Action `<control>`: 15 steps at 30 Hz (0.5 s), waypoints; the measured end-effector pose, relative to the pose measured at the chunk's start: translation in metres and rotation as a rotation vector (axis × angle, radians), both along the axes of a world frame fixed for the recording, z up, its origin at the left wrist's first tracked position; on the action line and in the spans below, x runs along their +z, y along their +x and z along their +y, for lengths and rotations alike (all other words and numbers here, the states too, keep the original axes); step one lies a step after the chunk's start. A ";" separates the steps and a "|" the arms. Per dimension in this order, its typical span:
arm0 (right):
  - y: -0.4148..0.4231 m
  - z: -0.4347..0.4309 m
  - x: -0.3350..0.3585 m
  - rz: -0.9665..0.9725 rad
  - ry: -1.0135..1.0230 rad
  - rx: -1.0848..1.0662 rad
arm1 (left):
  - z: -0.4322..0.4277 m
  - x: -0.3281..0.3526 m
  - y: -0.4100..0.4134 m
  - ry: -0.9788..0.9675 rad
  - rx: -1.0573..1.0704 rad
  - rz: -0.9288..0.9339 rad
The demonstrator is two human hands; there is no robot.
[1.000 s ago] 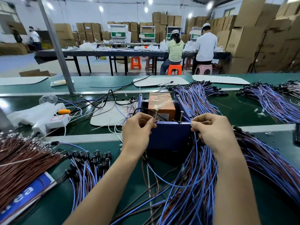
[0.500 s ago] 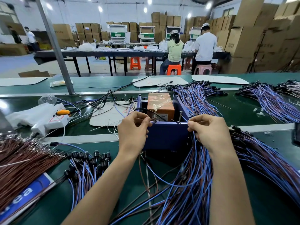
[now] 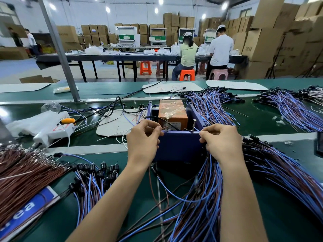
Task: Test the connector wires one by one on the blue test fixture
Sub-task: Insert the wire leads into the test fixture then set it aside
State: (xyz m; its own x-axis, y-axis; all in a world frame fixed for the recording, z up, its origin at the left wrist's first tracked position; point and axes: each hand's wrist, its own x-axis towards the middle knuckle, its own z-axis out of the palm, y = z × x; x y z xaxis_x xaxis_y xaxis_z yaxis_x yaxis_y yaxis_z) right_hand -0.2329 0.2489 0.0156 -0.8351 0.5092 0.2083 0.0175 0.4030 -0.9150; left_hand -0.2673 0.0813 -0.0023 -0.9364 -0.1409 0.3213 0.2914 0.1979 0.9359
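Now, at the belt, I am pinching what looks like one wire by its two ends, with my left hand (image 3: 143, 137) beside the left screw (image 3: 167, 124) of the fixture (image 3: 180, 145) and my right hand (image 3: 220, 142) near the right screw (image 3: 193, 125). The fingers of both hands are curling tight on the thin strand. The fixture is sitting on the green belt (image 3: 288, 206) straight ahead, between my wrists. It is an open-topped blue metal box with an orange taped block (image 3: 172, 110) inside.

To do this touch well, I am judging that each tip should be meeting its screw's threaded metal squarely and alone, with no neighbouring strand bridging across.

The bundle (image 3: 201, 198) draping under my right wrist is looking slack and tangly, its thin, glossy blue and brown insulation limp enough to snag. To my left, wires with black barrel connectors (image 3: 90, 173) are fanning over the belt beside a stiff brown sheaf (image 3: 21, 177).
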 end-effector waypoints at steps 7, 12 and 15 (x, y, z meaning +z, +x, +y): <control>0.002 0.005 0.001 -0.015 -0.056 0.079 | -0.001 0.000 0.000 -0.006 -0.003 0.001; 0.004 0.007 0.001 -0.013 -0.087 0.101 | -0.001 0.000 0.001 -0.020 -0.007 0.007; 0.005 0.007 0.002 -0.007 -0.090 0.099 | -0.002 0.002 0.001 -0.022 0.004 0.022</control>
